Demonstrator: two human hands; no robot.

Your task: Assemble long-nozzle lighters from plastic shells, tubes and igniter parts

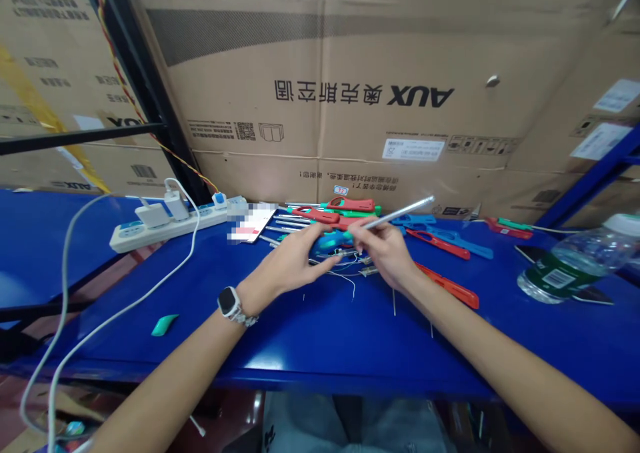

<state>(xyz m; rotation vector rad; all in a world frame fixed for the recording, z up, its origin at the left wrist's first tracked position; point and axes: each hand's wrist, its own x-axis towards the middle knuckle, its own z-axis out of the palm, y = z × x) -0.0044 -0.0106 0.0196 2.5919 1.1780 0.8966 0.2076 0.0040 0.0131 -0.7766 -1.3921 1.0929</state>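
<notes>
My right hand point(383, 249) pinches a slim silver metal tube point(405, 210), which slants up to the right. Close beside it, my left hand point(297, 259) curls its thumb and fingers around a blue-green lighter handle point(329, 243), partly hidden by the hand. Small metal parts point(369, 270) and thin white wires point(353, 286) lie below the hands. Behind them is a cluster of long-necked lighters, among them a red lighter point(353, 204). Right of my right hand lie red handle pieces point(440, 244) and blue handle pieces point(467, 244).
A white power strip point(200, 218) with plugged chargers and trailing white cables point(145, 289) stands left. A green piece point(164, 325) lies at the left front. A water bottle point(575, 263) stands right, by dark flat objects. Large cardboard boxes point(350, 46) rise behind the blue table point(300, 339).
</notes>
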